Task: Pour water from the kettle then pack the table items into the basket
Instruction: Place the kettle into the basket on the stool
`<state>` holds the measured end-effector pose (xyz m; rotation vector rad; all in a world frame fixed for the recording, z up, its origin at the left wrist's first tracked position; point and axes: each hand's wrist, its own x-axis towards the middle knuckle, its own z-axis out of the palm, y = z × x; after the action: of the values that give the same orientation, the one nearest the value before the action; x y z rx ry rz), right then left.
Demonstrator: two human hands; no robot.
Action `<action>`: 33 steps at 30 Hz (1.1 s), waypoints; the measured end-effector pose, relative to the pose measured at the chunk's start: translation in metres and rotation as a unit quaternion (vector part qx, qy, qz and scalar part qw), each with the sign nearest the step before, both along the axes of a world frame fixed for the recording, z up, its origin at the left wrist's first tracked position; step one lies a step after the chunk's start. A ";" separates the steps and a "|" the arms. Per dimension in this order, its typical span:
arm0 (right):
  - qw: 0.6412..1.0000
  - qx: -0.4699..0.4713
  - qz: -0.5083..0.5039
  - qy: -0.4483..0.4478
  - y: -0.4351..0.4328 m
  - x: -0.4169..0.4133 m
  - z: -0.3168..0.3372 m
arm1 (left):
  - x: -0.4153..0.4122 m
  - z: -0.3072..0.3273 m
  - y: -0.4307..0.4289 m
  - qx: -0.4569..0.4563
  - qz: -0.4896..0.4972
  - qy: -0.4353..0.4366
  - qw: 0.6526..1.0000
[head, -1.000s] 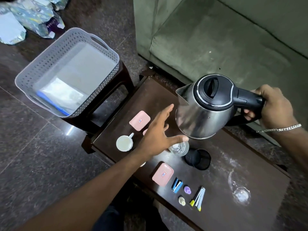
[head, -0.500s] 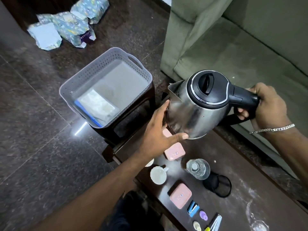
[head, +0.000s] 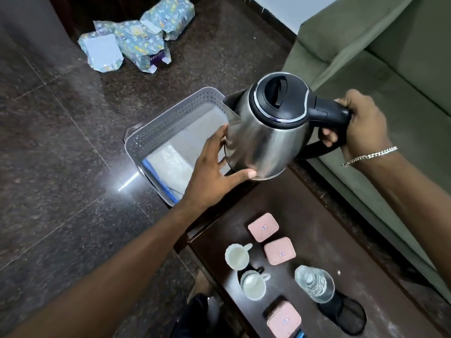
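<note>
A steel kettle [head: 266, 140] with a black lid hangs in the air over the near right corner of the grey perforated basket [head: 168, 118]. My right hand [head: 361, 123] grips its black handle. My left hand [head: 214, 167] presses flat against the kettle's lower side and base, fingers spread. The basket holds a clear packet with a blue edge. On the dark table [head: 341, 240] lie three pink boxes [head: 263, 226], two white cups [head: 236, 256], a glass of water [head: 314, 284] and a black round kettle base [head: 351, 313].
A green sofa [head: 390, 57] runs along the right, close to the table. Patterned paper packages [head: 136, 42] lie on the dark stone floor at the back. The basket rests on a dark stool left of the table.
Both hands have carried the kettle left and away from the table, to above the basket. My left hand went from hovering near the kettle to touching its side.
</note>
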<state>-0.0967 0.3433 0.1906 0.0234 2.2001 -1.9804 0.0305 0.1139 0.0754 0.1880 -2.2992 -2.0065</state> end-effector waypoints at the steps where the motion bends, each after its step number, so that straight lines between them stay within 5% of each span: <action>1: 1.000 -0.001 0.008 -0.005 -0.008 -0.007 -0.003 | -0.005 -0.001 -0.008 -0.005 0.003 -0.001 1.000; 14: 0.996 -0.011 0.077 -0.045 -0.096 -0.077 -0.076 | -0.050 -0.042 -0.085 0.000 0.041 -0.041 0.998; 33: 0.991 0.038 0.125 -0.032 -0.101 -0.098 -0.137 | -0.058 -0.093 -0.084 -0.004 0.056 -0.081 0.995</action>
<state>-0.1943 0.2421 0.0533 -0.1677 2.1189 -1.7372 -0.0271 0.0296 -0.0176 0.4840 -2.3309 -1.9951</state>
